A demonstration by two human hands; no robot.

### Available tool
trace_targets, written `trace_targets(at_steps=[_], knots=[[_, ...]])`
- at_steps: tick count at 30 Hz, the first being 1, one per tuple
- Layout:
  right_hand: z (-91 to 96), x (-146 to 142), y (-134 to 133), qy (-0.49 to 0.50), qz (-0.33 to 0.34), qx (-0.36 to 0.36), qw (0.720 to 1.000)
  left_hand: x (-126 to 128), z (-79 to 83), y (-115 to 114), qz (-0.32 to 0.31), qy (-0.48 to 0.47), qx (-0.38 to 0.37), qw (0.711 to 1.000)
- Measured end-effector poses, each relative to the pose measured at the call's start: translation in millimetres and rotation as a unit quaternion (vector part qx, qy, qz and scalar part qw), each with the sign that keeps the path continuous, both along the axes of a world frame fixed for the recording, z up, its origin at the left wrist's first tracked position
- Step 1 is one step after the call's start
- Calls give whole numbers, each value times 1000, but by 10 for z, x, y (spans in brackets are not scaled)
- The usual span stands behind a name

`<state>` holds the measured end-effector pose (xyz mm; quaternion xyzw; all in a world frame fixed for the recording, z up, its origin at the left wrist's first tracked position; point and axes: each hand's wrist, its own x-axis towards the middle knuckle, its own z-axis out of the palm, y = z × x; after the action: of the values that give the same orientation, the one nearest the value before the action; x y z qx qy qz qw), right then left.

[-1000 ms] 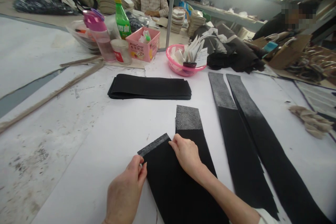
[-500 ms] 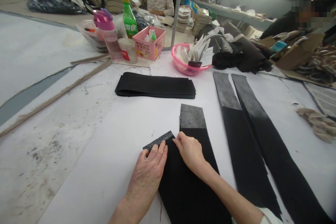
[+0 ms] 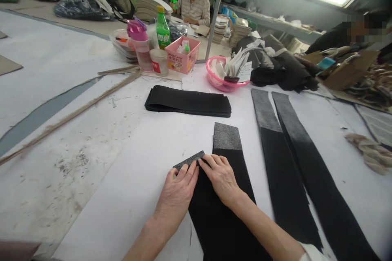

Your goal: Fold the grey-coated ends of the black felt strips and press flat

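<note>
A black felt strip (image 3: 214, 220) with a grey top edge lies in front of me on the white table (image 3: 128, 171). My left hand (image 3: 177, 191) lies flat on its upper left corner, fingers stretched out. My right hand (image 3: 222, 175) presses flat beside it, fingers spread on the strip's top edge. Underneath, a second black strip (image 3: 228, 138) pokes out with a grey end. Two long black strips (image 3: 284, 163) with grey ends lie to the right. A stack of black strips (image 3: 188, 102) lies farther back.
At the back stand a pink basket (image 3: 225, 83) of paper tags, a pink box (image 3: 182, 55), a green bottle (image 3: 163, 28) and a pink-lidded cup (image 3: 139, 45). Dark cloth (image 3: 275, 69) is heaped behind. A braided rope (image 3: 370, 153) lies right. Two other people sit at the far side.
My left hand went from pinching the strip's left edge to lying flat on its top corner. My right hand stayed on the top edge. The view shifted slightly.
</note>
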<state>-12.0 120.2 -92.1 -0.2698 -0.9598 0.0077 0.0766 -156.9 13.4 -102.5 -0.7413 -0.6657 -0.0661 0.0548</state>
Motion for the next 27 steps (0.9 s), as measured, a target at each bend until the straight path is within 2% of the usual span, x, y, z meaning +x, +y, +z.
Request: trace_targets(at_steps=[5, 11, 16, 22, 27], knots=[[-42, 48, 6, 10, -13, 15, 1000, -104, -97, -190, 25, -65, 61, 996], [123, -103, 132, 23, -35, -6, 999, -180, -106, -258, 20, -87, 63, 994], [237, -425, 196, 13, 44, -80, 996, -204, -80, -250, 8, -95, 64, 993], [199, -629, 325, -33, 125, -113, 985, -295, -72, -178, 3, -178, 84, 980], [229, -669, 408, -49, 155, -123, 979, -373, -30, -63, 93, -245, 96, 960]])
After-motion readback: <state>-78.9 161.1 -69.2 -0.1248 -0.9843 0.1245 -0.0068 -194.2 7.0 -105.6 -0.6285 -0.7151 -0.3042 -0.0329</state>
